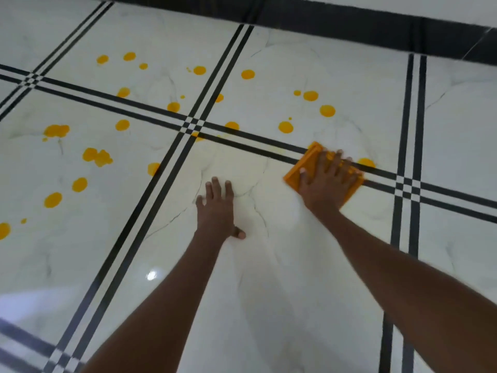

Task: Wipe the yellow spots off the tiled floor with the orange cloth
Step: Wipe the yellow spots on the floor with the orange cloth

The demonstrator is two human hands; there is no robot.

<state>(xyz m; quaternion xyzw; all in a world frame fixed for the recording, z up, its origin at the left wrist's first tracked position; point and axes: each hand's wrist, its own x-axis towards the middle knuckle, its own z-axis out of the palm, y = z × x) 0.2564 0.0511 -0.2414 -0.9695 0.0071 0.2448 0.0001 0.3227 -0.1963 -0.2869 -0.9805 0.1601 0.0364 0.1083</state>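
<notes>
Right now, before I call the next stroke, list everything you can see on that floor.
Tiled floor: one, white marbled tiles with black double stripes, fills the view.
Yellow spots: more than twenty, mostly left and far of the hands; one right beside the cloth.
Dark skirting band: one, black, along the far edge.
Orange cloth: one, folded flat, on the stripe under the right hand.
Left hand: bare, spread flat on a clean tile.
Right hand: bare, pressed flat on the cloth.

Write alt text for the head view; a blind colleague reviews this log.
A right hand presses an orange cloth flat on a white tiled floor, the left hand braced beside it. Many yellow spots remain beyond.
</notes>
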